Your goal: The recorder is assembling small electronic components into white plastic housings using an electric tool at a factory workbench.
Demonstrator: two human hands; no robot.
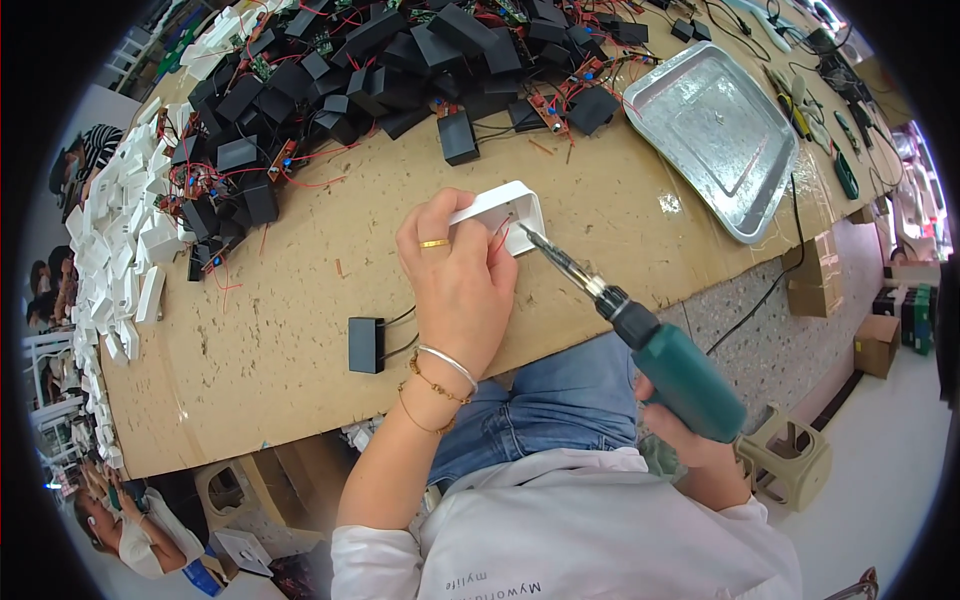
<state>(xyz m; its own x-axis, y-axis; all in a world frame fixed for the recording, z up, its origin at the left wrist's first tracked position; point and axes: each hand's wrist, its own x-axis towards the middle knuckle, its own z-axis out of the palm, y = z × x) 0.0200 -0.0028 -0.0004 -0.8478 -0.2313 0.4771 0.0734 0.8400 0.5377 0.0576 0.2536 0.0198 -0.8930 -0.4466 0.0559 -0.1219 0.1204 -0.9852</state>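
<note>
My left hand (455, 275) is closed round a white plastic housing (515, 200), tilted with its hollow side toward me. Thin red wires (502, 238) show inside it, by my fingertips. In my right hand (680, 432) is a green electric screwdriver (690, 380), gripped from behind and below. The screwdriver's bit points at the near right corner of the housing; whether it touches a screw I cannot tell. Left of my left wrist a small black box (366, 345) lies on the cardboard-covered table (270, 370), its black leads running under my hand.
A heap of black boxes (400, 60) with red wires and small circuit boards covers the far side. White housings (140, 220) are piled along the left. A metal tray (720, 140) and pliers (797, 100) lie at the right. A beige stool (790, 455) stands near my right elbow.
</note>
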